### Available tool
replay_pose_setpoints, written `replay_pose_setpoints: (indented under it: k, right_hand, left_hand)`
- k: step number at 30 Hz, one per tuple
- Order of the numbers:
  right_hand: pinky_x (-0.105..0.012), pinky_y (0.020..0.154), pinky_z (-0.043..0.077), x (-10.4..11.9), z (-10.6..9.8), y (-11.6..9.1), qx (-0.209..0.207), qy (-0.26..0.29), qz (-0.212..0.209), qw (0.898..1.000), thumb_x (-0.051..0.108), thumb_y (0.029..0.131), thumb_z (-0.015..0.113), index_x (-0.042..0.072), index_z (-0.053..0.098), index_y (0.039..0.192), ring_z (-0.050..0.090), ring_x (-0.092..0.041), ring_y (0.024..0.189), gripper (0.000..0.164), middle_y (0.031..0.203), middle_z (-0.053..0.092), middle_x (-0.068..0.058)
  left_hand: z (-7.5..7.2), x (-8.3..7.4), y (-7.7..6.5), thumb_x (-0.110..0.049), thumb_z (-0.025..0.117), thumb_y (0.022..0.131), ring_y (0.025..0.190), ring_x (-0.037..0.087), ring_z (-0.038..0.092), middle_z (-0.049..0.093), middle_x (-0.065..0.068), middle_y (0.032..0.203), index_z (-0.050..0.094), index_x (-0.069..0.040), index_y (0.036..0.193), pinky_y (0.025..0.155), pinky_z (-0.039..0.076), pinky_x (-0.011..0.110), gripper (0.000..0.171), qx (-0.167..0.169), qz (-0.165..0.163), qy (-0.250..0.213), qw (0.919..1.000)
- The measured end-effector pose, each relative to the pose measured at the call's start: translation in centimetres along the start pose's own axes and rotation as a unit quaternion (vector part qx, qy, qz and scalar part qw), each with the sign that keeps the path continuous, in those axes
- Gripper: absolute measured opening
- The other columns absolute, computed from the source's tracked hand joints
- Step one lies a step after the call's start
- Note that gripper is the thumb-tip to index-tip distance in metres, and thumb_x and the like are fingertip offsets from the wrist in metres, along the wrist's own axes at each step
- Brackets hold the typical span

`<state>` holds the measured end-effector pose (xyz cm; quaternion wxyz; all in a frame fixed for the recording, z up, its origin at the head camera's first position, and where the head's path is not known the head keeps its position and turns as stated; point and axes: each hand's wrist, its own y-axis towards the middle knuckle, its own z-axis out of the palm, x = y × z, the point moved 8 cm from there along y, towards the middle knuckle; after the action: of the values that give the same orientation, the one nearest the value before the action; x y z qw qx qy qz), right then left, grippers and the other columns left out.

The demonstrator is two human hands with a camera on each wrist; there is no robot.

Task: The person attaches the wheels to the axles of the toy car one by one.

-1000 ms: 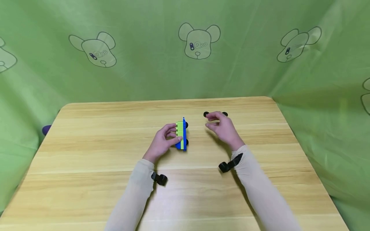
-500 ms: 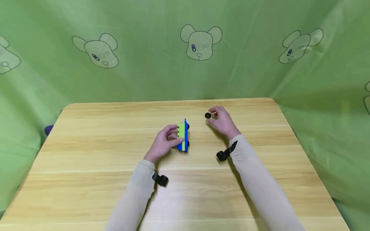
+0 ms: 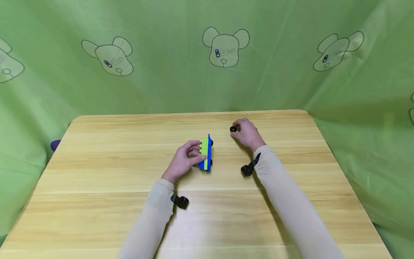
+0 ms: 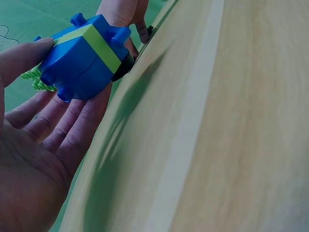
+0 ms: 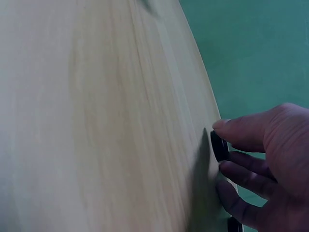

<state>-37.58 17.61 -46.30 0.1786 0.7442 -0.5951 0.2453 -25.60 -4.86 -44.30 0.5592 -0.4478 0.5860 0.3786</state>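
Note:
A toy car (image 3: 204, 154) of blue and lime-green blocks stands on end, its black wheels facing right. My left hand (image 3: 182, 162) holds it, thumb on the near face and fingers behind. In the left wrist view the toy car (image 4: 79, 60) sits between thumb and fingertips, above the wood. Toward the far edge, my right hand (image 3: 247, 132) has its thumb and fingers around a small black wheel (image 3: 233, 128). The right wrist view has that wheel (image 5: 219, 146) between thumb and fingertips. Another black wheel (image 5: 234, 224) lies below those fingers, mostly cut off by the frame.
The wooden table (image 3: 207, 223) stretches out on all sides of the hands. Beyond its far edge hangs a green curtain (image 3: 168, 79) with bear-head outlines. A purple object (image 3: 55, 145) shows past the left edge.
My right hand has reached slightly farther toward the back and left, and its fingers have closed in around the black wheel. My left hand keeps its hold on the toy car, almost still.

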Motion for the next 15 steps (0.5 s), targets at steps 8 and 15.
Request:
replay_pose_setpoints:
  k: [8, 15]
  right_hand:
    - [-0.047, 0.09, 0.046, -0.02, 0.21, 0.5, -0.003, -0.022, -0.001, 1.0, 0.011, 0.089, 0.071, -0.007, 0.058, 0.126, 0.053, -0.035, 0.1, 0.043, 0.112, 0.052, -0.021]
    - [-0.048, 0.091, 0.045, 0.09, 0.24, 0.61, -0.007, -0.036, -0.003, 0.999, 0.011, 0.089, 0.071, -0.006, 0.059, 0.124, 0.054, -0.036, 0.099, 0.041, 0.113, 0.053, -0.022]
  left_hand:
    - [-0.08, 0.04, -0.05, -0.002, 0.071, 0.088, 0.105, 0.035, 0.057, 0.056, 0.023, 0.123, 0.046, 0.007, 0.138, 0.09, 0.05, 0.03, 0.056, 0.001, 0.001, 0.003, 1.0]
    - [0.03, 0.02, -0.02, -0.003, 0.071, 0.088, 0.105, 0.036, 0.057, 0.057, 0.023, 0.122, 0.046, 0.007, 0.138, 0.09, 0.05, 0.031, 0.056, 0.002, 0.0, 0.004, 1.0]
